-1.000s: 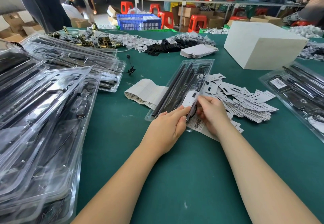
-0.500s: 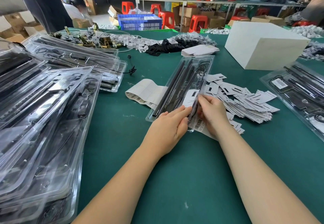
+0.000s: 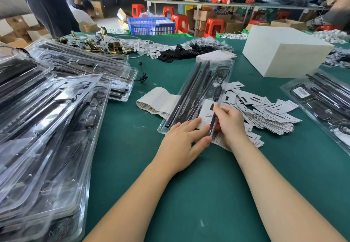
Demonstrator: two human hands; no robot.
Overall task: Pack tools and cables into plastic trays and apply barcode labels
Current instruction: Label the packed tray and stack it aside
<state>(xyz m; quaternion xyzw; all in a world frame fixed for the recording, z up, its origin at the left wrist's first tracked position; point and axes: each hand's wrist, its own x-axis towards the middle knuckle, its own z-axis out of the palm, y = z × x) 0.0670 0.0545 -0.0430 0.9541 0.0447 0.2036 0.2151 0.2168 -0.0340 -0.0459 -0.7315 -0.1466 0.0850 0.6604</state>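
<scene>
A long clear plastic tray [image 3: 191, 82] lies on the green table, holding black rods, a coiled cable and a small black remote. Its near end carries a white card [image 3: 205, 112]. My left hand [image 3: 181, 143] lies flat on the tray's near end, fingers pressing the card and the tray's edge. My right hand [image 3: 230, 123] pinches the tray's near right edge between thumb and fingers. A barcode label sheet [image 3: 217, 139] lies under the tray's corner. A strip of barcode labels [image 3: 157, 100] curls to the tray's left.
Stacks of packed clear trays [image 3: 47, 124] fill the left side. Another packed tray [image 3: 322, 101] lies at the right edge. A heap of white cards [image 3: 265, 111] sits right of my hands. A white box [image 3: 284, 50] stands at the back right. A person stands at the far left.
My left hand has spread flatter over the tray's near end. My right fingers have slid a little up the tray's right edge. The tray has stayed in place.
</scene>
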